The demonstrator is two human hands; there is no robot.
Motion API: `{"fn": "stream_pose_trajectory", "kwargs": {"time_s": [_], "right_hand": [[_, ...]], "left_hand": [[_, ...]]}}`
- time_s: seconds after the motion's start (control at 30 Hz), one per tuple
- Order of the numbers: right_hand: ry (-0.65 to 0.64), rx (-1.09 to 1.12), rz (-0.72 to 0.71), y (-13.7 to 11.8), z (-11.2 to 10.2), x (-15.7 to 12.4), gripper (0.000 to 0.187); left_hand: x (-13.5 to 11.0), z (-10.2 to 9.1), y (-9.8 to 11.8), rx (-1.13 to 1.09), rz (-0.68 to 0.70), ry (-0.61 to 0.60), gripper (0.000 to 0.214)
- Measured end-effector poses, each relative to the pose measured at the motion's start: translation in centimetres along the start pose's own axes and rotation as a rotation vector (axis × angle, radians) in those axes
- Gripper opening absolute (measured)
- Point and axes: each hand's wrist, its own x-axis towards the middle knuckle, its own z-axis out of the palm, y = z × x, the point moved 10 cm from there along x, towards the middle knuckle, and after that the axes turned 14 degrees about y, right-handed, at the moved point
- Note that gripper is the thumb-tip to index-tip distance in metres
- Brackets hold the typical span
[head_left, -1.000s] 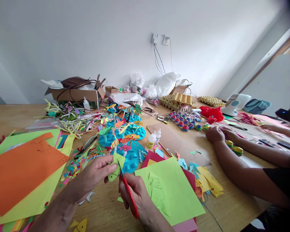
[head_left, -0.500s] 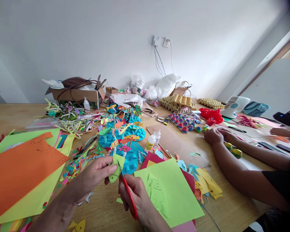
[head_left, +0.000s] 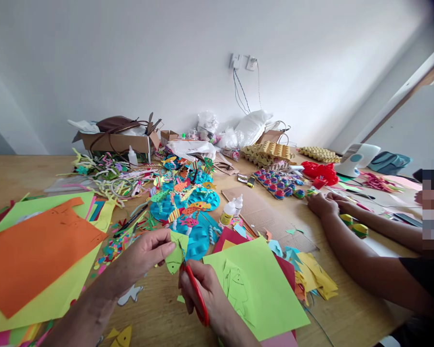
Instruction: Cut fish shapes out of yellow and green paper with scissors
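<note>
Between the thumb and fingers of my left hand [head_left: 150, 255] is a small piece of green paper [head_left: 174, 258] with a fish drawn on it. My right hand [head_left: 204, 289] grips red-handled scissors [head_left: 199, 295], whose blades meet the right edge of that piece. To the right of my hands lies a green sheet [head_left: 271, 284], with a smaller green piece bearing a fish outline [head_left: 236, 289] on top. A yellow paper fish [head_left: 122, 337] rests on the table near my left forearm.
Blue egg-carton pieces with colourful paper fish [head_left: 181, 207] stand ahead, beside glue bottles [head_left: 228, 212]. An orange sheet [head_left: 39, 250] lies left. Yellow scraps [head_left: 316, 274] lie right. Another person's hands [head_left: 323, 205] work near painted carton cups [head_left: 352, 225].
My left fingers have shifted on the green piece, so more of the drawn fish shows. The scissors stay at its right edge. The view has shifted slightly.
</note>
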Motion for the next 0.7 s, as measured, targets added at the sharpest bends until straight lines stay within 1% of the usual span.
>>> {"fn": "stream_pose_trajectory", "kwargs": {"time_s": [0.13,0.23,0.47,0.7], "right_hand": [[-0.003,0.028,0.032,0.02,0.17,0.0,0.052],[-0.002,0.03,0.044,0.13,0.14,0.02,0.056],[0.003,0.001,-0.005,0.4,-0.15,0.17,0.052],[0.01,-0.004,-0.033,0.19,-0.17,0.01,0.051]], "left_hand": [[-0.03,0.02,0.01,-0.018,-0.02,0.022,0.023],[-0.01,-0.09,-0.04,-0.051,-0.022,0.032,0.021],[0.0,0.13,-0.58,-0.128,-0.044,0.0,0.019],[-0.04,0.55,-0.67,-0.178,-0.056,-0.026,0.018]]}}
